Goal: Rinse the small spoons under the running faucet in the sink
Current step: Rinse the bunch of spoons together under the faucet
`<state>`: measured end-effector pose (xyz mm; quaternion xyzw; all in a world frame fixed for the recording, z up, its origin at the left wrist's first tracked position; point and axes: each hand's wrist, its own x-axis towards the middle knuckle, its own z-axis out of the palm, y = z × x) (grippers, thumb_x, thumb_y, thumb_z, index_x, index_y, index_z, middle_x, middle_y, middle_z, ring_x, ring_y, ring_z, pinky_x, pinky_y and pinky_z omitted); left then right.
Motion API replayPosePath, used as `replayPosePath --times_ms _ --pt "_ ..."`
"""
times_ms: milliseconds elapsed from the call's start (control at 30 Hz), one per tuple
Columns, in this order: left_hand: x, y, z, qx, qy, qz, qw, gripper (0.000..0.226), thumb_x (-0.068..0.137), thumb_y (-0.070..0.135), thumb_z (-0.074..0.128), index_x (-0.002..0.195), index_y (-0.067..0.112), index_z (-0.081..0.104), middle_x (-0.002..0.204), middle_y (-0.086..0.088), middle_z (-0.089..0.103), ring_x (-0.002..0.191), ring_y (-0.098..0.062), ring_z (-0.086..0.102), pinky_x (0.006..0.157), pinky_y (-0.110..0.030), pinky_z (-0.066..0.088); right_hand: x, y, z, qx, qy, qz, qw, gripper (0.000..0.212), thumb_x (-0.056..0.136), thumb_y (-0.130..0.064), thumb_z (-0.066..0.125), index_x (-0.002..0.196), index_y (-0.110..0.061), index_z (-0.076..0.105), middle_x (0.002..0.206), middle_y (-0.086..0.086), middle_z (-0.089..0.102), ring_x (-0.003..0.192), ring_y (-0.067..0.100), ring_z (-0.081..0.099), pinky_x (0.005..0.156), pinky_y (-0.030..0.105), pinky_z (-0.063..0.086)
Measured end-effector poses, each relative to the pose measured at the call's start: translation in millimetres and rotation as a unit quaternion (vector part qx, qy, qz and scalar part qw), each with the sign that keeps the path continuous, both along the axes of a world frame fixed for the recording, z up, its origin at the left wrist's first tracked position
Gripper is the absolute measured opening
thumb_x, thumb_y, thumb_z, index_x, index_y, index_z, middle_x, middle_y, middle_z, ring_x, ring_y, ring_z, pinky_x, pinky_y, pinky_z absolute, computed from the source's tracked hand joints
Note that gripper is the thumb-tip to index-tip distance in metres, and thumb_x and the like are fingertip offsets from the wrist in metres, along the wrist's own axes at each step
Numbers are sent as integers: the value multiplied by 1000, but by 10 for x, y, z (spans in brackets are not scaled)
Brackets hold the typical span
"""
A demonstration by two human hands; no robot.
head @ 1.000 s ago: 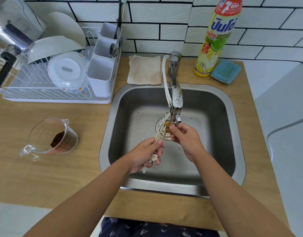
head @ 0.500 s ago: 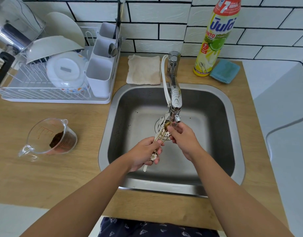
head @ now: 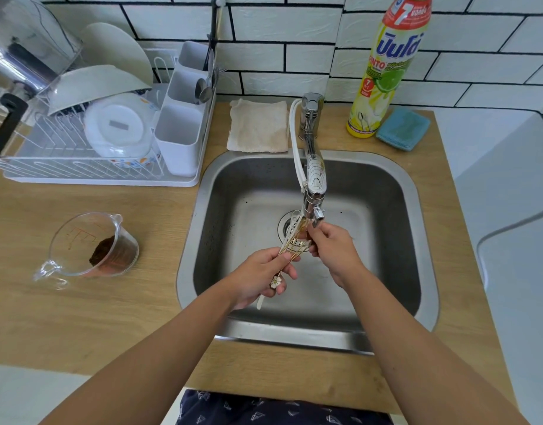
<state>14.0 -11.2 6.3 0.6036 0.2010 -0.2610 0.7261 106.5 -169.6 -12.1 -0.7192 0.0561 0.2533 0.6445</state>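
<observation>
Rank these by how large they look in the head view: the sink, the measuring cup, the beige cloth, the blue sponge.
1. sink
2. measuring cup
3. beige cloth, which looks close to the cup, so this pair is unsure
4. blue sponge

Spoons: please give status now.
Left hand grips spoons by handles. Right hand on bowl ends under faucet, over sink. Nothing in the way.

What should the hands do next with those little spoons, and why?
Probably rub the spoon bowls under the faucet. The left hand grips the spoons by their handles, the right hand pinches their bowl ends just below the spout, over the sink drain.
</observation>
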Motion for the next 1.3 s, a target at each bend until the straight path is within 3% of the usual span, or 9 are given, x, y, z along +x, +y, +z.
replayPosePath --times_ms 133,233,367,500,667,833,967,1067,1300 --pt "9 21 14 7 2 -4 1000 29 107 32 48 122 11 62 85 1 70 49 -11 49 39 -17 28 -5 17 7 18 -21 12 1000 22 101 -20 64 88 -33 76 68 -17 70 57 -1 54 53 14 45" --pt "12 36 33 6 2 -11 1000 32 107 33 48 123 10 62 86 1 70 48 -11 47 39 -17 28 22 17 8 20 -24 11 999 14 93 -14 70 87 -25 75 66 -15 69 52 -3 52 51 14 44" --pt "4 56 14 -44 19 10 999 33 106 33 50 123 7 63 80 1 64 45 -9 39 40 -18 22 55 -19 30 44 -12 3 999 12 99 -13 67 89 -13 73 82 2 76 54 4 54 52 16 45" --pt "-1 58 8 -78 45 23 996 33 106 30 50 124 5 62 71 5 54 44 -4 33 41 -17 18 31 -50 45 82 -17 18 996 17 96 -11 71 113 -12 67 97 2 72 65 3 58 58 18 48" --pt "-25 68 61 -94 53 13 994 39 105 33 50 129 3 59 69 5 49 47 -5 34 45 -21 14 35 -52 42 56 -43 21 997 7 95 -13 74 100 -9 71 75 -10 72 58 -3 58 55 15 46" --pt "-57 65 81 -100 53 8 994 42 105 34 50 131 2 55 70 3 48 49 -8 38 42 -19 17 43 -68 14 20 -44 30 998 15 101 -15 65 90 -9 74 78 -1 76 56 5 59 57 18 49" --pt "-71 88 59 -111 59 -11 992 38 107 30 47 133 4 52 71 3 44 50 -7 35 41 -17 21 27 -70 3 33 -20 41 998 10 104 -16 61 111 -16 68 82 -5 77 59 1 61 54 13 46" --pt "-62 125 63 -103 65 -27 992 34 108 30 45 130 6 55 71 3 42 52 -8 31 44 -19 20 23 -55 23 45 -2 40 998 24 103 -19 59 125 -30 60 90 -3 77 61 4 60 55 14 47" --pt "12 133 126 -51 77 -61 994 29 108 32 44 120 9 57 71 5 45 52 -9 36 44 -19 23 40 15 38 31 -8 -7 999 15 101 -18 65 114 -11 67 90 -1 77 59 -3 61 52 13 45"
